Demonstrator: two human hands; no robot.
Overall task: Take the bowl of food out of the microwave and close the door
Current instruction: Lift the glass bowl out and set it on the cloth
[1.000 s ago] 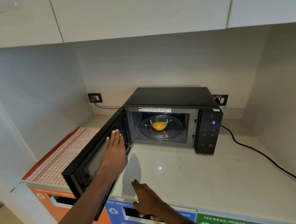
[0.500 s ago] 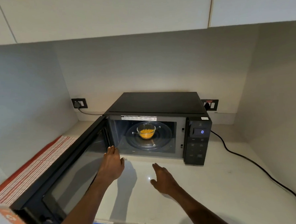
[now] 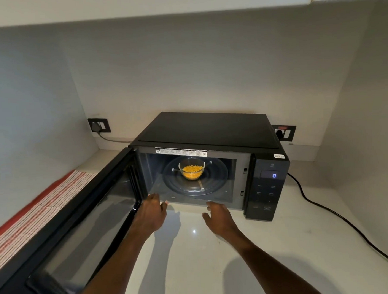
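Observation:
A black microwave (image 3: pixel 210 128) stands on the pale counter with its door (image 3: pixel 75 225) swung wide to the left. Inside, a small glass bowl (image 3: pixel 191 169) of yellow-orange food sits in the middle of the glass turntable (image 3: pixel 215 179). My left hand (image 3: pixel 150 213) hovers at the cavity's lower left corner, fingers apart, holding nothing. At the front sill of the cavity my right hand (image 3: pixel 217 216) is also empty with spread fingers. Both hands are outside the cavity, short of the bowl.
A red-and-white striped cloth (image 3: pixel 28 223) lies on the counter left of the door. A black power cable (image 3: pixel 340 217) runs across the counter on the right. Wall sockets (image 3: pixel 99 125) sit behind the microwave. The display (image 3: pixel 274 175) reads 0. Walls close in on both sides.
My left hand has left the door and moved to the cavity's opening. My right hand has reached forward from the counter edge to the sill. The camera has come closer.

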